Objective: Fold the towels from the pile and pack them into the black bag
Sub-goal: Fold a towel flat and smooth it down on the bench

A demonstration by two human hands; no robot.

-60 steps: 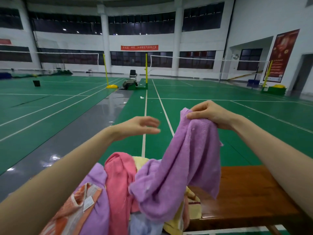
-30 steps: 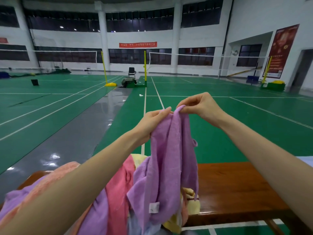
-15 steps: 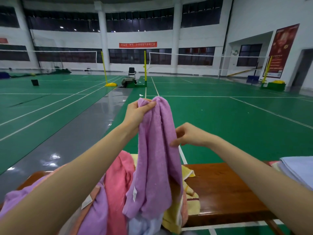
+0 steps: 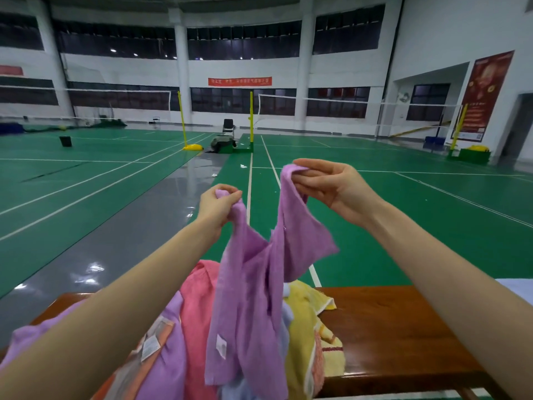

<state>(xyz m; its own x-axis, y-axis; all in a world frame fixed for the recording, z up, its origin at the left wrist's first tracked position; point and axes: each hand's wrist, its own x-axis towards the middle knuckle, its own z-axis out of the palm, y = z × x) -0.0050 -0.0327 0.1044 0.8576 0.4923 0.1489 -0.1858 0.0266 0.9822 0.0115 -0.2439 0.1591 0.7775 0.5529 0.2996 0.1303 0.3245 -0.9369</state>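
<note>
A purple towel hangs in the air in front of me, held by two of its top corners. My left hand pinches the left corner and my right hand pinches the right corner a little higher. The towel sags in a V between them, a white label near its lower left edge. Below it lies the pile of towels: pink, yellow, another purple and an orange-striped one. The black bag is out of view.
The pile rests on a brown wooden bench. A pale folded towel shows at the right edge. Beyond is a green badminton court with nets, yellow posts and a grey strip of floor.
My right hand has gone from the towel's side up to a top corner. Both hands have drawn apart, spreading the towel that hung bunched from my left hand.
</note>
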